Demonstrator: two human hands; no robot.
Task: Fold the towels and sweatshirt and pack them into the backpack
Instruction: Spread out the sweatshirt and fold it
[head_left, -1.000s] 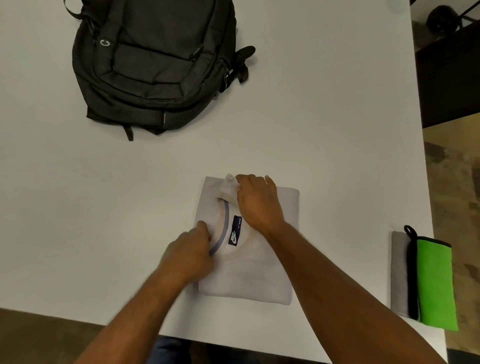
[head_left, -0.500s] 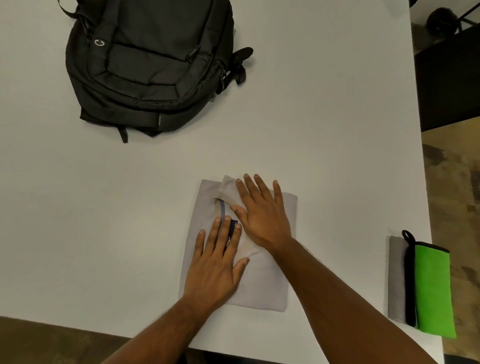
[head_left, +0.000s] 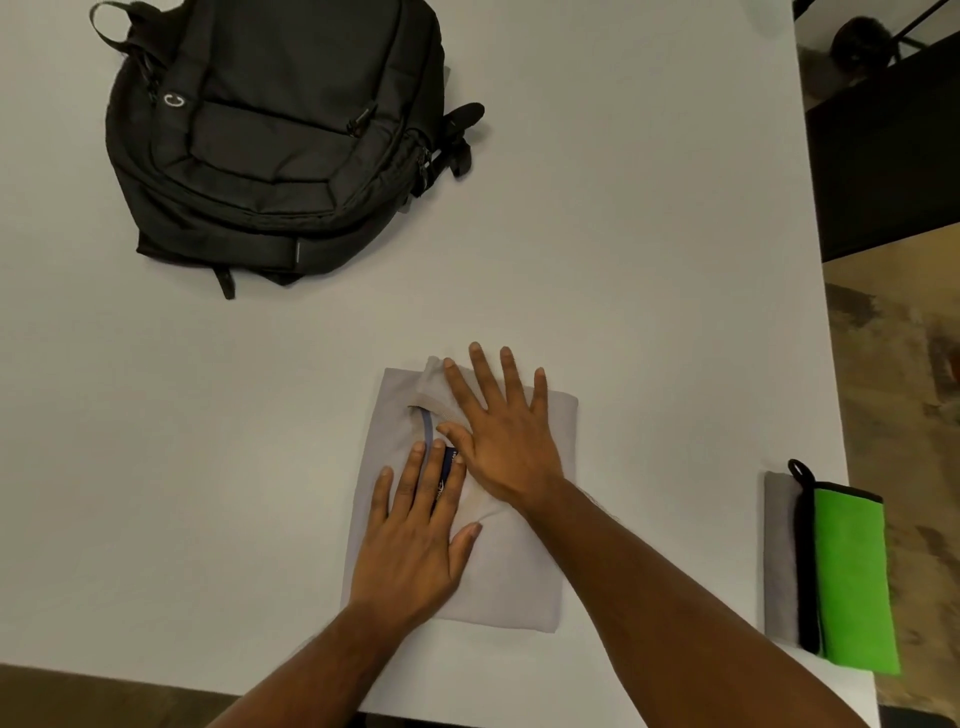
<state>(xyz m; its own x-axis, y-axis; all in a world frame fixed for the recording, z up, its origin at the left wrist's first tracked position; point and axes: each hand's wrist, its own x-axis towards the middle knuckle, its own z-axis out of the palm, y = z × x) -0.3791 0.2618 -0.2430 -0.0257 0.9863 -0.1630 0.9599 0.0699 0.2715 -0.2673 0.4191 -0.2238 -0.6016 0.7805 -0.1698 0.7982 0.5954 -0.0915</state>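
Both hands lie flat with fingers straight on the folded sweatshirt (head_left: 509, 577), the left hand (head_left: 410, 545) near its collar and the right hand (head_left: 506, 441) at the far edge. It sits on the white desk (head_left: 649, 260). Press evenly so no bumps stay. Folded towels (head_left: 831, 571) wait at the right; the backpack (head_left: 275, 130) looks zipped, well apart.

We log: grey sweatshirt (head_left: 511, 582), folded flat, near tabletop's front edge | black backpack (head_left: 275, 130), closed, lying at far-left corner | folded grey, black and green towels (head_left: 831, 571), stacked at front-right corner.
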